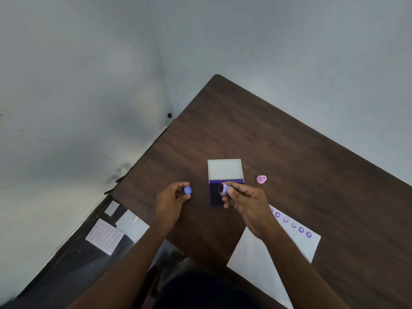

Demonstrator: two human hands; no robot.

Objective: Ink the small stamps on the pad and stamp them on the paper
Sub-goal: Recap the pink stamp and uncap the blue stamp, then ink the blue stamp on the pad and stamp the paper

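Note:
My right hand grips a small blue stamp, tilted so its dark inked face points left, just above the purple ink pad. The pad's white lid stands open behind it. My left hand pinches a round blue cap between thumb and fingers, left of the pad. A pink stamp lies on the table right of the pad. White paper lies at the near right, with a row of several purple stamp marks along its far edge, partly hidden by my right wrist.
The dark wooden table stands in a corner of grey walls. Down on the floor to the left lie a pink dotted sheet, a white sheet and a small white box.

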